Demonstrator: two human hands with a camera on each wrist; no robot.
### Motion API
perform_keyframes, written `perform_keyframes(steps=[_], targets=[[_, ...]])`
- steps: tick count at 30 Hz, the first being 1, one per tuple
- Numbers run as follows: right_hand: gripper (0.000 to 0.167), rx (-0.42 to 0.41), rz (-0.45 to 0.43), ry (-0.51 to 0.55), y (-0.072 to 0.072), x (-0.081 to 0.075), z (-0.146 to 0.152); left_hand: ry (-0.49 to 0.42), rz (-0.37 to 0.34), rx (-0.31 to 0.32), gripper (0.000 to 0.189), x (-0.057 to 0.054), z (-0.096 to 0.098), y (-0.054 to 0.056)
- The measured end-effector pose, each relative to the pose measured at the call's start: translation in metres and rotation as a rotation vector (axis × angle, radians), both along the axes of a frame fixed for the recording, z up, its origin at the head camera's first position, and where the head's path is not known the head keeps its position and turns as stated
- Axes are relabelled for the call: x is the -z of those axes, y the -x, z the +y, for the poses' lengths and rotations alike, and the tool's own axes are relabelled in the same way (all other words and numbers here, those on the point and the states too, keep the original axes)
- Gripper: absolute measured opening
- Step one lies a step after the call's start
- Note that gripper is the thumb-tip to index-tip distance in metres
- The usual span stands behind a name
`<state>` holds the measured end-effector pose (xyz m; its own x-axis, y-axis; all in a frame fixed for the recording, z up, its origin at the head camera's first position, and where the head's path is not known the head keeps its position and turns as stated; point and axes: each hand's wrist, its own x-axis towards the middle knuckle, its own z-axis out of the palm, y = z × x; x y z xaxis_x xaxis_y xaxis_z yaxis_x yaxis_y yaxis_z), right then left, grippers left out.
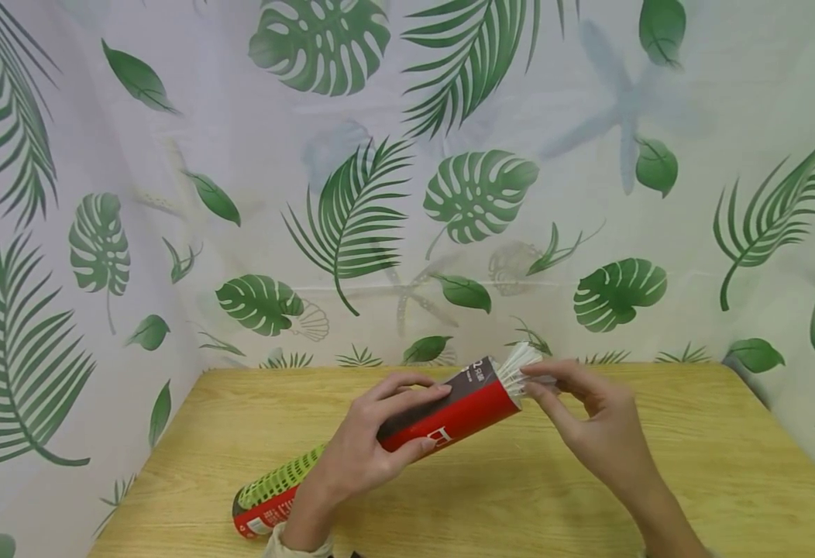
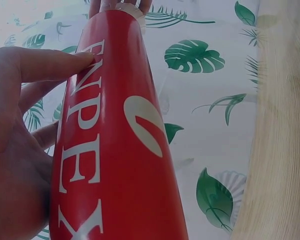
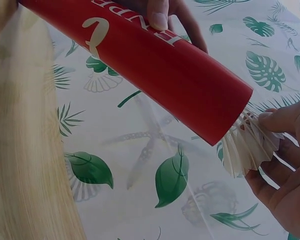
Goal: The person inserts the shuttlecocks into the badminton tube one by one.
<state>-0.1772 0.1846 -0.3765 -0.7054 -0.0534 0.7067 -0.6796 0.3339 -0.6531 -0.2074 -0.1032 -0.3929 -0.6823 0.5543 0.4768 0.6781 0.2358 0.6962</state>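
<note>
A long red, black and green shuttlecock tube (image 1: pixel 473 417) is held at a slant over the table, its open end raised toward the right. My left hand (image 1: pixel 362 446) grips it around the middle, with the thumb along the red side. White lettering on the tube (image 2: pixel 122 180) fills much of the left wrist view. From the open end juts the white feather skirt of a shuttlecock (image 3: pixel 247 145). My right hand (image 1: pixel 606 418) pinches the feather edge between thumb and fingers. The shuttlecock's cork end is hidden inside the tube.
Beneath the hands lies a wood-grain table (image 1: pixel 693 442). The tube's lower end is close over the table at the front left. Behind the back edge hangs a white cloth (image 1: pixel 393 116) printed with green leaves, continuing along both sides.
</note>
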Motion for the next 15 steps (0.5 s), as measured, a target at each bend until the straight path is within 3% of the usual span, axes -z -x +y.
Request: perform_keyframes(steps=[15], targets=[[0.039, 0.000, -0.049, -0.052, -0.0027, -0.0013, -0.0069, 0.006, 0.004, 0.008, 0.053, -0.0005, 0.0006, -0.0006]])
